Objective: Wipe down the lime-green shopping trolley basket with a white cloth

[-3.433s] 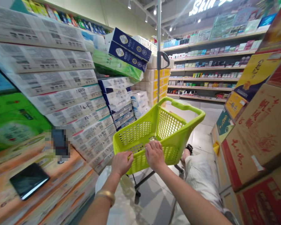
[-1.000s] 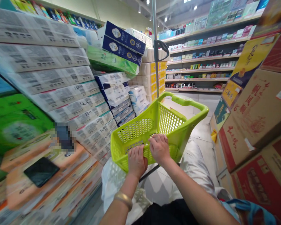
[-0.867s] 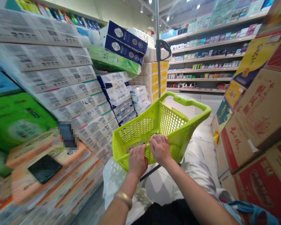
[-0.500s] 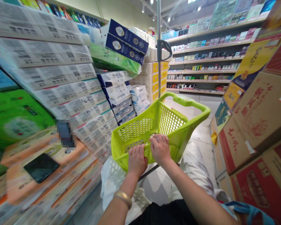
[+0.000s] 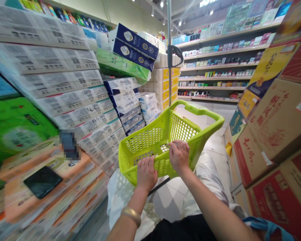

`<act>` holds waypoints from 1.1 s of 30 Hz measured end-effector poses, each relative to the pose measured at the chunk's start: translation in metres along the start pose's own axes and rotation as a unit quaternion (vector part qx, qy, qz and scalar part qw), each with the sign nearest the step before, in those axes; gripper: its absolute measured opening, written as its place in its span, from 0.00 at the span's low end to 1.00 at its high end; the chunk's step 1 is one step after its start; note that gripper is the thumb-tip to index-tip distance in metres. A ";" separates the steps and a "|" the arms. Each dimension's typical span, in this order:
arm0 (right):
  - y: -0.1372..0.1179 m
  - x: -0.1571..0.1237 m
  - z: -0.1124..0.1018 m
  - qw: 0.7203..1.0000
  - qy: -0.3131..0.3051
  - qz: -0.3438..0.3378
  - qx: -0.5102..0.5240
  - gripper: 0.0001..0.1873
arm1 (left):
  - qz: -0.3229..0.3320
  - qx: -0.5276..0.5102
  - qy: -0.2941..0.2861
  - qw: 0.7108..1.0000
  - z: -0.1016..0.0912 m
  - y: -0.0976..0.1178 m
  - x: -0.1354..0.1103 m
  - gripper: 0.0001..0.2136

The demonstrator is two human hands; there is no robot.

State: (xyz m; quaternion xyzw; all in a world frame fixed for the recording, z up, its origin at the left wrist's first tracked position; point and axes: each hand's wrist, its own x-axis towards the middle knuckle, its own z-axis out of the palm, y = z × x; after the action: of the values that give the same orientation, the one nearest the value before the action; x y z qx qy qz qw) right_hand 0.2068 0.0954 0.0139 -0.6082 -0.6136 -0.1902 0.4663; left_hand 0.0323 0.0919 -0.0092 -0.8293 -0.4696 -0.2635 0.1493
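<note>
A lime-green plastic shopping basket [image 5: 190, 132] on a wheeled frame stands in the aisle in front of me, tilted toward me. My left hand [image 5: 146, 173] is closed over the near rim of the basket. My right hand [image 5: 179, 156] grips the same rim a little farther right. The basket looks empty inside. A grey metal pole with a black handle [image 5: 175, 53] rises behind it.
Stacked packs of tissue and toilet paper [image 5: 72, 97] fill the left side. A black phone [image 5: 42, 181] lies on orange packs at lower left. Cardboard boxes [image 5: 278, 117] are piled on the right. Shelves of goods [image 5: 220, 70] line the back, with tiled floor between.
Both hands stay on the basket rim. My right hand has shifted a little right along the rim. The basket has tilted and moved slightly closer since the earliest frame.
</note>
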 end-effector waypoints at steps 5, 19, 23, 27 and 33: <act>-0.030 -0.021 0.014 0.993 -0.062 -0.075 0.071 0.09 | 0.012 0.004 0.006 1.000 0.002 -0.004 -0.002 0.24; -0.001 0.000 -0.003 1.000 -0.016 -0.013 0.011 0.09 | -0.006 -0.010 0.005 1.000 0.005 -0.002 -0.002 0.25; -0.025 -0.017 0.009 0.993 -0.073 -0.076 0.053 0.08 | 0.010 -0.008 -0.002 1.000 0.001 -0.005 -0.003 0.24; -0.009 -0.009 0.001 0.993 -0.077 -0.085 0.040 0.09 | 0.015 -0.008 -0.008 1.000 -0.002 -0.007 -0.003 0.25; 0.014 0.009 -0.014 1.000 -0.010 -0.014 -0.013 0.09 | -0.002 -0.006 0.003 1.000 0.003 -0.002 -0.002 0.25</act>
State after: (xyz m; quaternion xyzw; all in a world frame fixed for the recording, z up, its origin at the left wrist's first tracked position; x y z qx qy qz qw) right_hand 0.2265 0.0922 0.0233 -0.6075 -0.6242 -0.1982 0.4494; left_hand 0.0303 0.0931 -0.0124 -0.8284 -0.4694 -0.2692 0.1450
